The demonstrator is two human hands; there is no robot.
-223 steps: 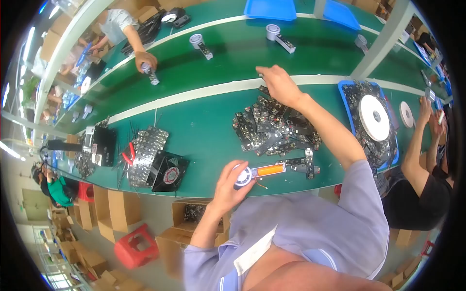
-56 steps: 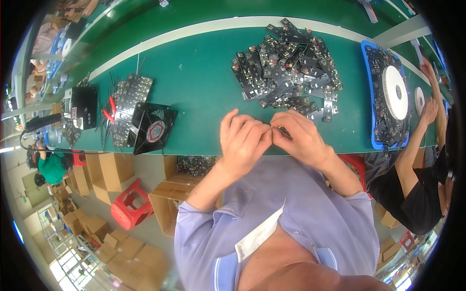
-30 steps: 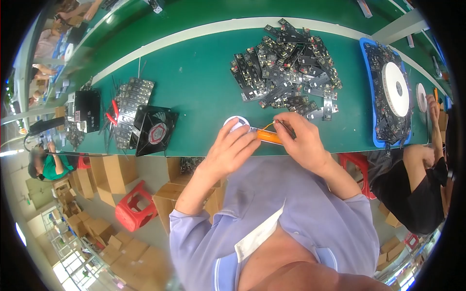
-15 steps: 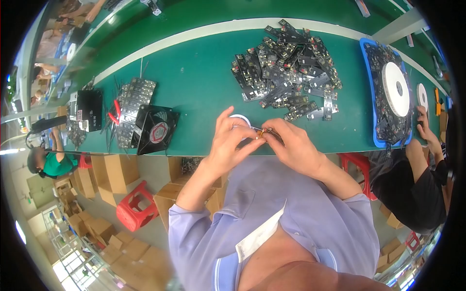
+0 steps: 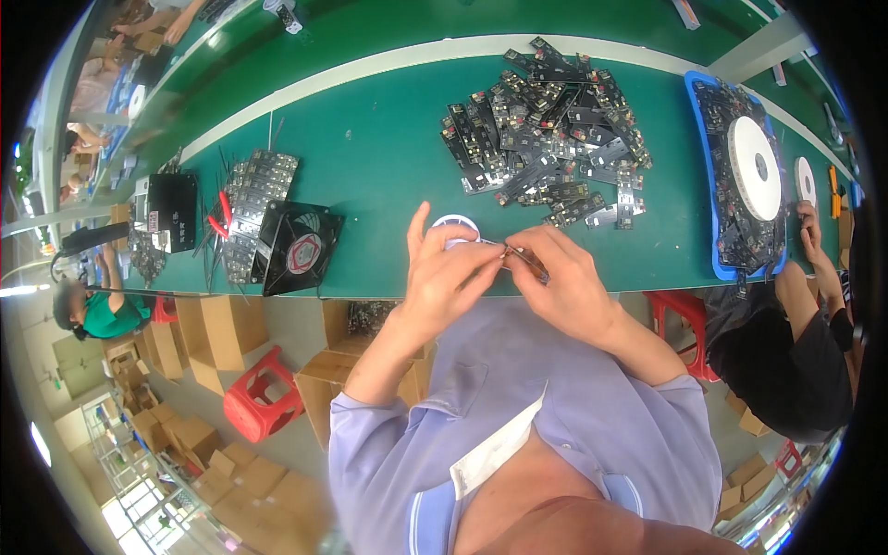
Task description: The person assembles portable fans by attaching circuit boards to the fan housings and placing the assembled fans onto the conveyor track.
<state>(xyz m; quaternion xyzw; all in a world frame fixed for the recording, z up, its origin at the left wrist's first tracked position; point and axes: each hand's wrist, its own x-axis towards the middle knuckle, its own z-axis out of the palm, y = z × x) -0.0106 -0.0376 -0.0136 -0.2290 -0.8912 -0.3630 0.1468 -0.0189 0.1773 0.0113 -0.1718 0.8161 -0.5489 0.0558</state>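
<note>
My left hand (image 5: 446, 279) has its thumb and index fingertips pinched together; what they hold is too small to make out. A white ring-shaped roll (image 5: 456, 223) shows behind these fingers, partly hidden; whether the hand grips it I cannot tell. My right hand (image 5: 566, 285) is closed on a small dark circuit board (image 5: 530, 263), which slants between thumb and fingers. Both hands' fingertips nearly meet above the bench's front edge. Beyond them lies a heap of narrow black circuit boards (image 5: 555, 129).
A black fan (image 5: 301, 248), red-handled pliers (image 5: 222, 213) and rows of boards (image 5: 262, 190) sit left on the green bench (image 5: 370, 129). A blue tray (image 5: 703, 166) of boards with a white reel (image 5: 751, 166) stands right. A co-worker's hand (image 5: 810, 231) is at far right.
The circuit board in my right hand now slants down to the right and shows more. My left fingertips have drawn slightly left, and its raised finger has shifted left.
</note>
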